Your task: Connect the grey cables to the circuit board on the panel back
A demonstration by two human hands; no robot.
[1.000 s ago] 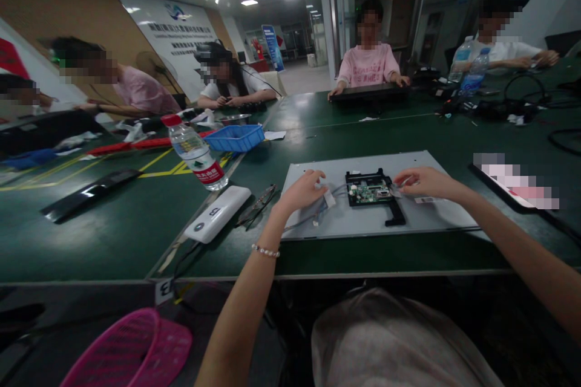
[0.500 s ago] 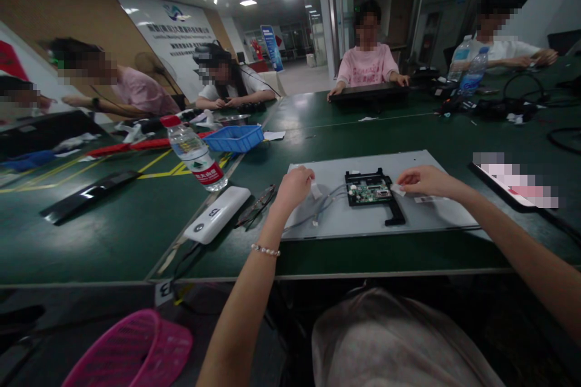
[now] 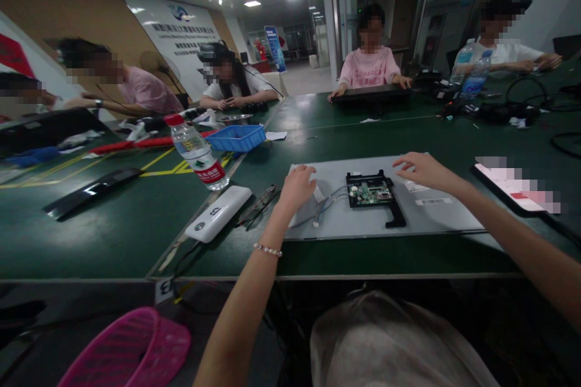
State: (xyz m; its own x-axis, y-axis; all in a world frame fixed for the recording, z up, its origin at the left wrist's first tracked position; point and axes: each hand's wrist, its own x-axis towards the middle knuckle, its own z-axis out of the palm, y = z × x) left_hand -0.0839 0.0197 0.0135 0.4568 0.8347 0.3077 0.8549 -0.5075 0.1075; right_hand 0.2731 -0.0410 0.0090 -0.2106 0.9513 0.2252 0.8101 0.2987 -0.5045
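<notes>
In the head view a flat grey panel (image 3: pixel 367 163) lies before me on the green table. On its middle sits a black plastic bracket (image 3: pixel 397 217) holding a green circuit board (image 3: pixel 373 195). Thin grey cables (image 3: pixel 327 201) run from the board's left side. My left hand (image 3: pixel 299 186) is over the panel's left end, thumb and fingers apart, beside a whitish strip (image 3: pixel 318 193). Right of the bracket, my right hand (image 3: pixel 422 170) hovers above the panel with loosely spread fingers and nothing in them. A small white piece (image 3: pixel 411 186) shows just below it.
To the left are eyeglasses (image 3: pixel 256 205), a white power bank (image 3: pixel 218 213), a water bottle (image 3: pixel 200 154) and a blue basket (image 3: pixel 238 139). A phone (image 3: pixel 512 190) lies at right. Several people sit around the table. A pink basket (image 3: pixel 131 344) stands below the edge.
My right hand has let go of the small white piece by the board and lifted slightly away, its fingers spreading. My left thumb and fingers have come apart, off the whitish strip.
</notes>
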